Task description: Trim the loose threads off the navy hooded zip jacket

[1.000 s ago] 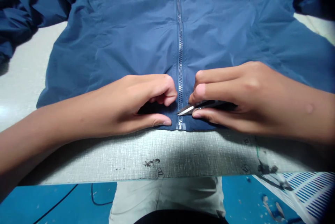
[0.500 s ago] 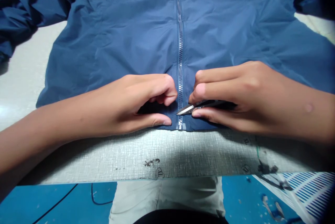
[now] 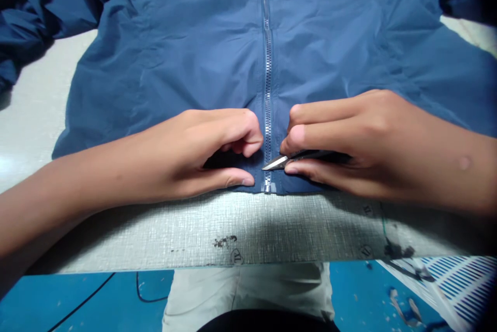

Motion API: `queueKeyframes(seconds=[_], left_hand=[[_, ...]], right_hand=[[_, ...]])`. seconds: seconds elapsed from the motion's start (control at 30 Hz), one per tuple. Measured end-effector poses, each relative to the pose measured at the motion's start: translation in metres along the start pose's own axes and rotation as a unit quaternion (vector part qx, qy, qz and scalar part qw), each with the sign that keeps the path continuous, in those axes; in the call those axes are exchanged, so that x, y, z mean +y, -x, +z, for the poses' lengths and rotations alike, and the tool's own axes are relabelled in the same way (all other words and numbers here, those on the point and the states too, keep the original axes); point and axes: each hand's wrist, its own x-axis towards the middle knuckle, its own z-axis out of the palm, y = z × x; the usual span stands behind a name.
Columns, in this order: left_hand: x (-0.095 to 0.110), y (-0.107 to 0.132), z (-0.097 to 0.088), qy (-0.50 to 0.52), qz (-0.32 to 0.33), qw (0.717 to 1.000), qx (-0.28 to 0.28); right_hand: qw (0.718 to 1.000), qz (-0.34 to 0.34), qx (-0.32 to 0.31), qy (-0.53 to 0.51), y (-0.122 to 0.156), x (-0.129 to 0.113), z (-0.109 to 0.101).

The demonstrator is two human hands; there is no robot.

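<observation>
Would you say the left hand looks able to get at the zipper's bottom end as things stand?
Probably yes: the left hand rests on the blue jacket right beside the zipper's bottom end, and nothing stands between them.

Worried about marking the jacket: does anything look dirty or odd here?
Yes: dark flecks mar the pale woven table surface just below the blue jacket's hem, and a larger dark smudge sits further right.
</observation>
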Motion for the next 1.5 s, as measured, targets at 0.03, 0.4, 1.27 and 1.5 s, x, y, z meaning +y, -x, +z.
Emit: queueKeyframes(seconds=[0.03,0.4,1.27,1.5], left_hand=[[0.001,0.0,0.0,-0.003,0.004,1.0,0.001],[0.003,-0.001,-0.002,-0.015,0.021,1.0,-0.003],[0.014,0.003,0.015,-0.14,-0.013,0.989,0.036],[0.011,0.002,0.014,-0.059,-0.013,0.996,0.061]], right_hand=[[1.0,0.001,0.0,0.001,0.0,0.0,0.0],[1.0,0.001,-0.003,0.003,-0.001,0.0,0.0],[0.978,0.101,-0.058,-0.172,0.001,0.014,-0.019],[0.985,0.112,-0.077,-0.106,0.004,0.012,-0.027]])
